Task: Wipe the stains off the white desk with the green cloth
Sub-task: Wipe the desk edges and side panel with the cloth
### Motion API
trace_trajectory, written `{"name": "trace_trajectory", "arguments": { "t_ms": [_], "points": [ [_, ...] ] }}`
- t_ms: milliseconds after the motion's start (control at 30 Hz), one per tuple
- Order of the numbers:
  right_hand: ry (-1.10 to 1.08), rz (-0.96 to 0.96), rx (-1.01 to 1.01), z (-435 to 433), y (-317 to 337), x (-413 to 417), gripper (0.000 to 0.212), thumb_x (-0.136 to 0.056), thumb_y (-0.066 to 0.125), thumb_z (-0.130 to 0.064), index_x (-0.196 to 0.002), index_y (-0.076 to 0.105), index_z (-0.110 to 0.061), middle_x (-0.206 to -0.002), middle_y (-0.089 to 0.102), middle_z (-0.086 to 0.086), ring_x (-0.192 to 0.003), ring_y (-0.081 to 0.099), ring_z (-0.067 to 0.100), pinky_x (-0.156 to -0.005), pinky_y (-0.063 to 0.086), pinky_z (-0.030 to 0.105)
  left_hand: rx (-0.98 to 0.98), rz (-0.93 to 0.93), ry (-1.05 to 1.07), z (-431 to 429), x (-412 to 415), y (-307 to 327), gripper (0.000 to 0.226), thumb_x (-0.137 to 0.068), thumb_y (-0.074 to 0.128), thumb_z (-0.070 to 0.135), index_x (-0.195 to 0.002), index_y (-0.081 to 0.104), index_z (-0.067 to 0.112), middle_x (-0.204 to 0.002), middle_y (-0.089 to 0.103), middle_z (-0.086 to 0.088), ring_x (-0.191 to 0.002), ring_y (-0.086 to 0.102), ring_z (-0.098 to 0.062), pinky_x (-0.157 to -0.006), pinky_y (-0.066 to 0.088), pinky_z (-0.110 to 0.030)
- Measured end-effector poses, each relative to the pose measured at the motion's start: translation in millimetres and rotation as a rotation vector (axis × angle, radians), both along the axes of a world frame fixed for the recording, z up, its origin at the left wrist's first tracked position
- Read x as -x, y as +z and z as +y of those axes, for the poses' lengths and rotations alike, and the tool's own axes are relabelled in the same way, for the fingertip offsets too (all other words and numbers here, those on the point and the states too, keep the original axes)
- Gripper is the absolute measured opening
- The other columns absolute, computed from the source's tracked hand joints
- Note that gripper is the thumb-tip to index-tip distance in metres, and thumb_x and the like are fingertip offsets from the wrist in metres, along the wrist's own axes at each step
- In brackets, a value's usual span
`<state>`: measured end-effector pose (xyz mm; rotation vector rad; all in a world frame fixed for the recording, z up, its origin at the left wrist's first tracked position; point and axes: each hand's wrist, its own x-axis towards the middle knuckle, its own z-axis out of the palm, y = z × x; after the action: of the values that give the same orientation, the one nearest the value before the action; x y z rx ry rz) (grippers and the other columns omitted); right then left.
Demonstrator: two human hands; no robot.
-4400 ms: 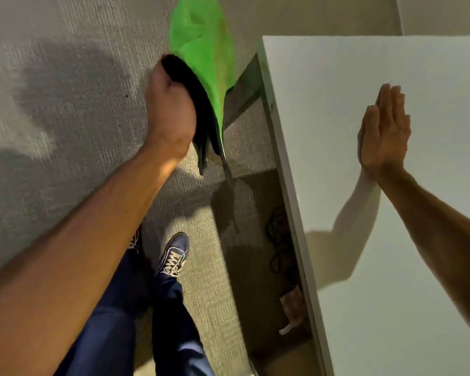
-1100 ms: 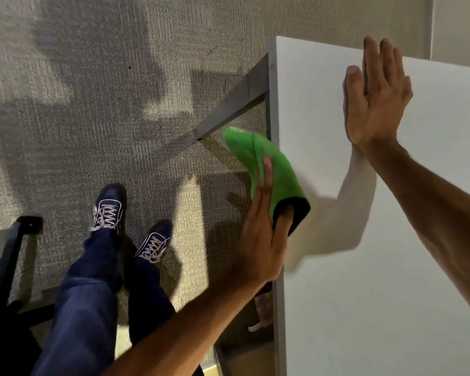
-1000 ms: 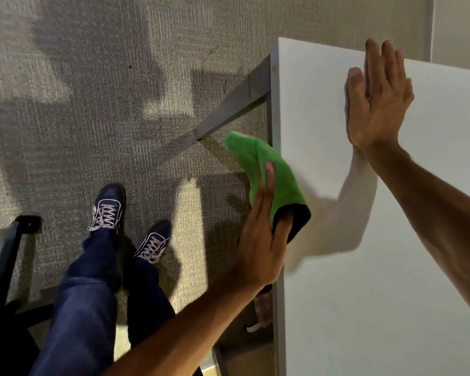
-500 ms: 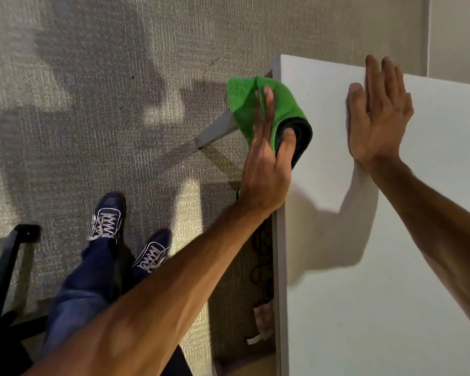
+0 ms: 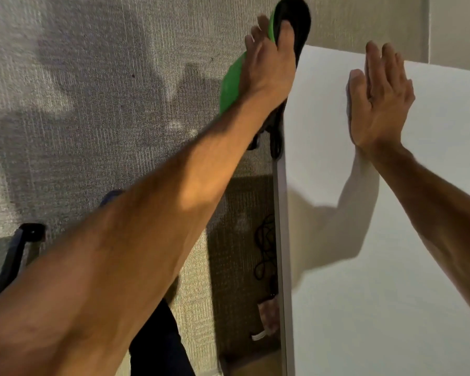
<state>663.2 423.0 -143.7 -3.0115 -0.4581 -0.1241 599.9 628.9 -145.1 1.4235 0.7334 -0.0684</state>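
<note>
Carpeted floor (image 5: 79, 131) — grey, shadowed, left of frame. Desk (image 5: 377, 267) — white top, right of frame, its left edge running down the middle. Left hand (image 5: 272, 63) — at the desk's far left corner, grip pinching the green cloth (image 5: 232, 82), which has a black backing and hangs against the desk's edge. Right hand (image 5: 377, 99) — flat on the desk, fingers extended, holding nothing. Black cables (image 5: 265, 248) — on the floor beside the desk.

Grey carpet (image 5: 79, 131) covers the floor; black cables (image 5: 265, 251) lie tangled there, a black chair base (image 5: 14, 253) at left.
</note>
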Motion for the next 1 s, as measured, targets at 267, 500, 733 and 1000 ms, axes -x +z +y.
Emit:
{"name": "trace_trajectory", "arguments": {
  "t_ms": [267,500,733,1000],
  "points": [
    [0.001,0.039,0.015,1,4,3,0.066,-0.105,0.016,-0.061,-0.164,0.027,-0.035,-0.175,0.019,-0.002,-0.163,0.012,0.019,-0.132,0.008,0.052,-0.055,0.053,0.101,-47,56,10,0.045,-0.105,0.034,0.025,-0.138,0.046,-0.003,-0.134,0.053,-0.029,-0.122,0.052,-0.041,-0.097,0.043,-0.045],
    [-0.001,0.030,0.009,4,8,5,0.068,-0.104,0.017,-0.060,-0.164,0.029,-0.033,-0.174,0.022,0.002,-0.163,0.015,0.022,-0.131,0.011,0.053,-0.063,-0.011,0.039,-113,166,15,0.061,-0.099,0.031,0.037,-0.158,0.018,0.024,-0.141,0.053,-0.027,-0.123,0.056,-0.039,-0.104,0.045,-0.037],
    [-0.002,0.012,0.008,3,5,4,0.066,-0.104,0.019,-0.059,-0.163,0.031,-0.033,-0.173,0.024,0.001,-0.163,0.017,0.021,-0.131,0.012,0.053,-0.045,-0.044,0.032,-115,170,12,0.065,-0.099,0.035,0.027,-0.156,0.003,0.029,-0.155,0.039,-0.019,-0.137,0.045,-0.040,-0.109,0.043,-0.054],
    [0.005,-0.001,0.007,1,0,1,0.067,-0.104,0.017,-0.061,-0.163,0.030,-0.033,-0.174,0.024,0.000,-0.163,0.017,0.021,-0.131,0.011,0.052,-0.180,-0.109,0.176,-48,48,4,0.056,-0.105,0.042,0.019,-0.153,0.025,-0.001,-0.161,0.028,-0.019,-0.149,0.028,-0.033,-0.120,0.027,-0.042]
  ]
}}
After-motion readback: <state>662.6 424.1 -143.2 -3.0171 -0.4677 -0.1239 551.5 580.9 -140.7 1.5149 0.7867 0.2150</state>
